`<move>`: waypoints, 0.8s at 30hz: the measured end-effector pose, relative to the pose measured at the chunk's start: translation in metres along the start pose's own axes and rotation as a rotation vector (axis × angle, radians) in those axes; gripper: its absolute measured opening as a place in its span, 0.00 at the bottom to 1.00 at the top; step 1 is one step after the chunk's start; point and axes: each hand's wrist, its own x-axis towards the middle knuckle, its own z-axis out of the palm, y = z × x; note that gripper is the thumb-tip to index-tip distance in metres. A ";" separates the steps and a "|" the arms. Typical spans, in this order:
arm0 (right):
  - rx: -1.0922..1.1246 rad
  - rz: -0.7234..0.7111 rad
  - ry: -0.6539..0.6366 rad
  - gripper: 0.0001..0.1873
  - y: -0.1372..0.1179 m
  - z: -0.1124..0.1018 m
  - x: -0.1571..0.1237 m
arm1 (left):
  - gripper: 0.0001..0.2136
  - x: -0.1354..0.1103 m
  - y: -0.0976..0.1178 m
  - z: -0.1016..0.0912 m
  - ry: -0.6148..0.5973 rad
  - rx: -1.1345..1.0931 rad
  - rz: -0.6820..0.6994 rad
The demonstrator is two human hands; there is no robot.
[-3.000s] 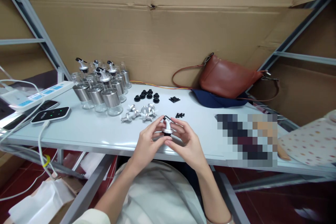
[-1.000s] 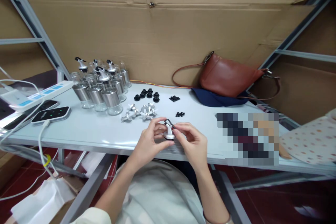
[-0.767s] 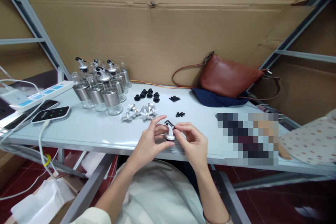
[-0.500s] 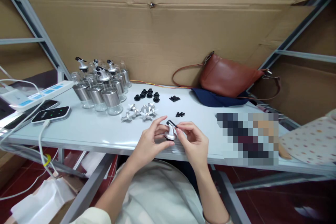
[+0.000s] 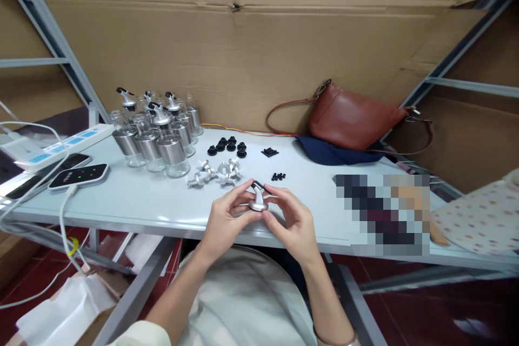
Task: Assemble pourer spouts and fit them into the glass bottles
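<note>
Between my hands, above the table's front edge, is a silver bottle pourer (image 5: 258,201) with a black flip cap (image 5: 260,187) across its spout. My left hand (image 5: 227,218) grips it from the left, thumb at the base and a fingertip up at the cap. On the other side, my right hand (image 5: 292,223) has its thumb by the base and its fingers at the cap's right end. Silver pourer bodies (image 5: 224,174) lie just beyond my left hand. Small black pieces (image 5: 278,177) are heaped beyond my right hand.
Glass bottles with steel sleeves (image 5: 170,150), several topped with pourers, stand at the left. Black stoppers (image 5: 231,145) and flat black parts (image 5: 270,152) lie further back. A phone-like device (image 5: 79,177) and power strip (image 5: 65,147) are far left; a brown bag (image 5: 357,116) sits back right.
The pourer has shifted slightly left and turned, its cap now slanting down over the spout. My right hand has moved left, its thumb dropping from the cap to the base.
</note>
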 end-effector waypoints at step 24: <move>0.168 0.202 0.043 0.20 -0.002 0.002 0.000 | 0.27 0.000 0.007 0.000 -0.027 -0.024 -0.116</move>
